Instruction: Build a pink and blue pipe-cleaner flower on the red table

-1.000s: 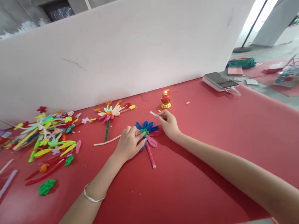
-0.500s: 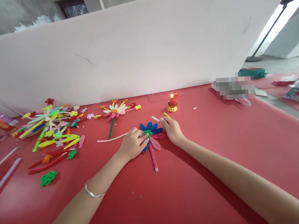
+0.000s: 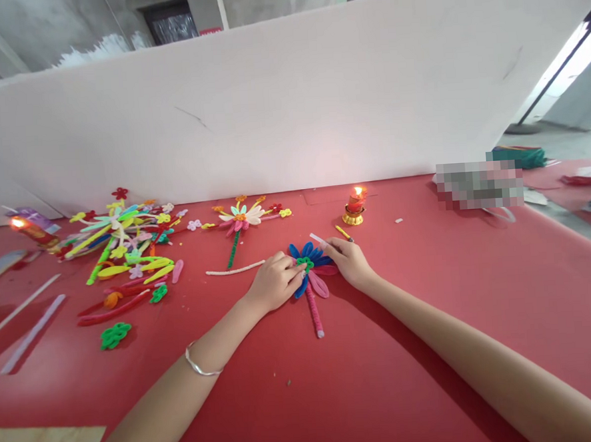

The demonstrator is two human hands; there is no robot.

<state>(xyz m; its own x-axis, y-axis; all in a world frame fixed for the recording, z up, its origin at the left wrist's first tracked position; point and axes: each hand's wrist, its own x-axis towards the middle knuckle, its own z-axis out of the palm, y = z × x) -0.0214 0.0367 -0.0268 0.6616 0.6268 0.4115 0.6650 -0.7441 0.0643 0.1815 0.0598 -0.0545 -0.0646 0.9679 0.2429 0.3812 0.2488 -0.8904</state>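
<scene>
A pipe-cleaner flower [image 3: 305,251] with blue and pink petals, a green centre and a pink wrapped stem lies flat on the red table. My left hand [image 3: 272,284] presses its fingers onto the green centre, covering the petals on that side. Pinched in the fingers of my right hand [image 3: 349,261] is a translucent glue stick [image 3: 317,238], its end pointing up and left above the blue petals. That hand rests at the flower's right edge. A small yellow-and-dark stick [image 3: 343,233] lies just beyond it. A cream pipe cleaner [image 3: 236,269] runs left from my left hand.
A lit red candle [image 3: 355,207] on a gold base stands beyond my right hand; another lit candle [image 3: 36,233] leans at far left. A finished-looking flower [image 3: 239,219] and a colourful pipe-cleaner pile [image 3: 121,235] lie left. A white board [image 3: 269,116] stands behind.
The view has shifted, so everything appears farther right. My right hand has come slightly closer to the flower with the glue stick. My left hand stays on the flower's centre.
</scene>
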